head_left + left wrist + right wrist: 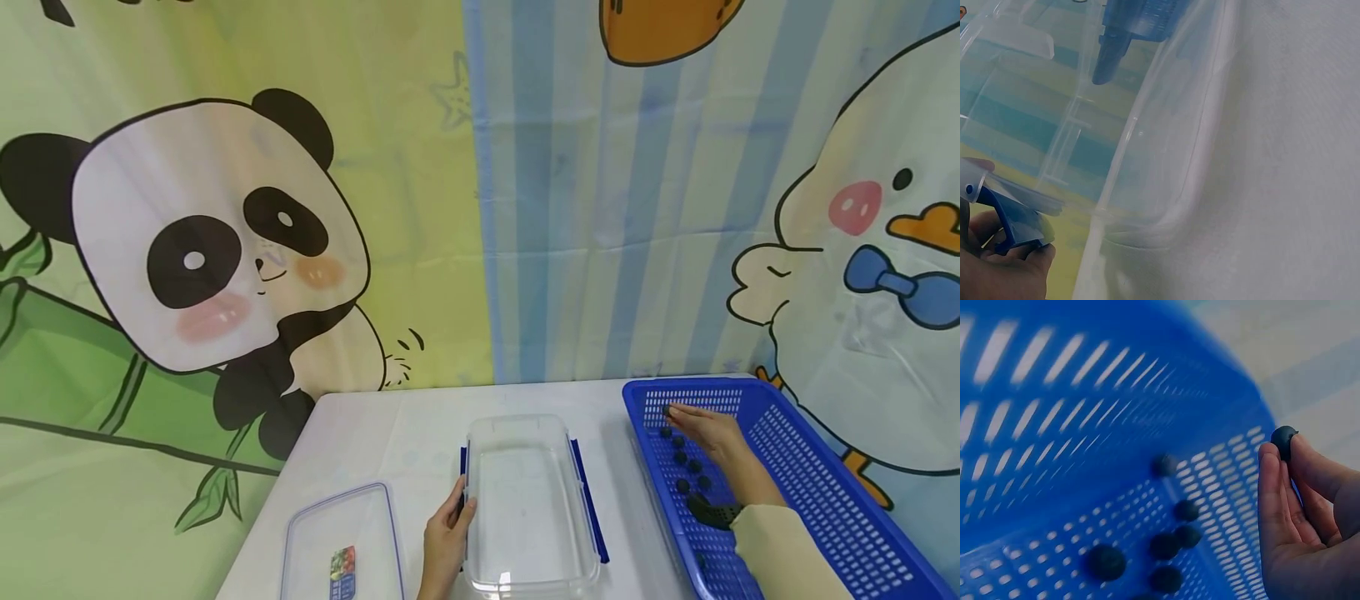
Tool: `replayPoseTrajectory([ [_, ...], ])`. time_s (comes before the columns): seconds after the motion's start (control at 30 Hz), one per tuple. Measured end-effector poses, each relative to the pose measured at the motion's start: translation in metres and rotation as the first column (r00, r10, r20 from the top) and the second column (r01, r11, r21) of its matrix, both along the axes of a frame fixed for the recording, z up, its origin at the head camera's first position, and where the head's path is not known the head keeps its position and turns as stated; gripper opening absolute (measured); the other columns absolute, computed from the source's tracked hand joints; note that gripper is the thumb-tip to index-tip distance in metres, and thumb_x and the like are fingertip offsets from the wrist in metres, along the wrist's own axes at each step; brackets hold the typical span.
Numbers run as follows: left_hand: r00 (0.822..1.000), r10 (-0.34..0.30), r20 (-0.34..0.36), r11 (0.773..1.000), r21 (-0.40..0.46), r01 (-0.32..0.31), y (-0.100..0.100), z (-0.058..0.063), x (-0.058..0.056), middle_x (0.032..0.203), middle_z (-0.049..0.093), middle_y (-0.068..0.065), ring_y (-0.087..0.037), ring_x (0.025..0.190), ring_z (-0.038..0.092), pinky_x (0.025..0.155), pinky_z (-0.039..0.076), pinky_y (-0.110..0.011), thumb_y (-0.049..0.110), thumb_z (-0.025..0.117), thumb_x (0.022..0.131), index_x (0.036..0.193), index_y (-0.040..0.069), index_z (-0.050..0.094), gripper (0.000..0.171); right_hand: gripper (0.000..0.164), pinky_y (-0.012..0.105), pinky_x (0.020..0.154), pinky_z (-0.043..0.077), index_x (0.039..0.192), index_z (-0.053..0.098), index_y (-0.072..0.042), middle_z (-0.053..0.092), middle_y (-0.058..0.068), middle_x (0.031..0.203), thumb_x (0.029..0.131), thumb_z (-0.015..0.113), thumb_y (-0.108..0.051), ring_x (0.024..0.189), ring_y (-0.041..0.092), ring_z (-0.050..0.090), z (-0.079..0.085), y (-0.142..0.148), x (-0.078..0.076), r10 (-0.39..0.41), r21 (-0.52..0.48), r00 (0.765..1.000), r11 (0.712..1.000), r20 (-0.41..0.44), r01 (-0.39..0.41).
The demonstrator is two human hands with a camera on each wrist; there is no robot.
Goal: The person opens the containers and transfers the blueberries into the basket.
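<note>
My left hand [444,543] is at the left side of a clear plastic food container [528,508]. In the left wrist view its thumb and fingers grip the container's blue side latch [1019,222]. The container has no lid on and sits on the white table. My right hand [708,435] is over the far left part of a blue plastic basket [813,475]. Between thumb and fingertips it pinches a dark round blueberry [1284,442], held up by the basket's rim. Several more blueberries [1165,579] lie on the basket's floor below the hand.
A clear lid [367,533] with a bluish rim and a coloured label lies left of the container. On the container's right side another blue latch [590,500] hangs outward. A dark curved piece [705,510] shows beside my right cuff. A printed cloth [555,208] hangs behind the table.
</note>
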State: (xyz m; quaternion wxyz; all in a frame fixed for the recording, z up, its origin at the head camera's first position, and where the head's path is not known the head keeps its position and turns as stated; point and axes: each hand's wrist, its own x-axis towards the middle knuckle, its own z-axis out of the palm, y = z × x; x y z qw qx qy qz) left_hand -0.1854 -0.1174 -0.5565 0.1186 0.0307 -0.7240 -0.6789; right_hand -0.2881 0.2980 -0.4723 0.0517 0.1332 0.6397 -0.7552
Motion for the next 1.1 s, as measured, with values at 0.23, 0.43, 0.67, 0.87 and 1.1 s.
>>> replayPoseTrajectory([
  [0.23, 1.0, -0.001, -0.006, 1.0, -0.008, 0.001, 0.001, 0.0, 0.0, 0.135, 0.042, -0.024, -0.033, 0.124, 0.04, 0.098, 0.038, -0.033, 0.017, 0.06, 0.091, 0.13, 0.002, 0.05, 0.043, 0.018, 0.043, 0.099, 0.039, 0.096, 0.072, -0.005, 0.069, -0.002, 0.08, 0.081, 0.072, -0.014, 0.075, 0.01, 0.067, -0.028, 0.014, 0.004, -0.05, 0.058, 0.998, 0.997, 0.037, 0.048],
  [0.43, 1.0, -0.006, -0.007, 1.0, -0.025, 0.006, 0.004, 0.026, 0.012, 0.132, 0.043, -0.028, -0.038, 0.122, 0.041, 0.097, 0.039, -0.037, 0.016, 0.06, 0.09, 0.129, -0.004, 0.05, 0.044, 0.007, 0.035, 0.086, 0.052, 0.085, 0.072, -0.006, 0.068, 0.0, 0.078, 0.084, 0.066, -0.003, 0.072, 0.012, 0.068, -0.034, 0.015, 0.008, -0.043, -0.006, 0.999, 0.999, 0.033, 0.043],
  [0.67, 1.0, 0.006, 0.014, 1.0, -0.027, -0.006, 0.004, 0.035, 0.02, 0.132, 0.043, -0.026, -0.038, 0.123, 0.04, 0.098, 0.037, -0.039, 0.02, 0.061, 0.09, 0.129, -0.003, 0.05, 0.046, 0.009, 0.035, 0.078, 0.055, 0.088, 0.068, 0.006, 0.068, 0.008, 0.074, 0.081, 0.064, 0.009, 0.07, 0.019, 0.068, -0.049, 0.014, 0.009, -0.038, -0.059, 0.998, 0.997, 0.053, 0.041],
  [0.87, 1.0, 0.005, 0.017, 0.999, -0.047, -0.004, 0.004, 0.035, 0.021, 0.131, 0.043, -0.028, -0.039, 0.122, 0.041, 0.097, 0.039, -0.039, 0.021, 0.06, 0.09, 0.128, -0.004, 0.05, 0.047, 0.015, 0.037, 0.078, 0.055, 0.096, 0.064, 0.015, 0.068, 0.01, 0.076, 0.081, 0.063, 0.01, 0.072, 0.021, 0.068, -0.055, 0.015, 0.01, -0.037, -0.015, 0.997, 0.999, 0.063, 0.038],
  [1.1, 1.0, -0.01, -0.017, 0.999, -0.032, 0.009, 0.002, 0.025, 0.014, 0.132, 0.043, -0.027, -0.039, 0.122, 0.04, 0.097, 0.039, -0.038, 0.018, 0.061, 0.09, 0.128, -0.007, 0.049, 0.047, 0.024, 0.038, 0.077, 0.056, 0.101, 0.06, 0.019, 0.067, 0.009, 0.076, 0.08, 0.065, 0.007, 0.071, 0.02, 0.068, -0.056, 0.013, 0.006, -0.038, 0.062, 0.997, 0.998, 0.063, 0.034],
])
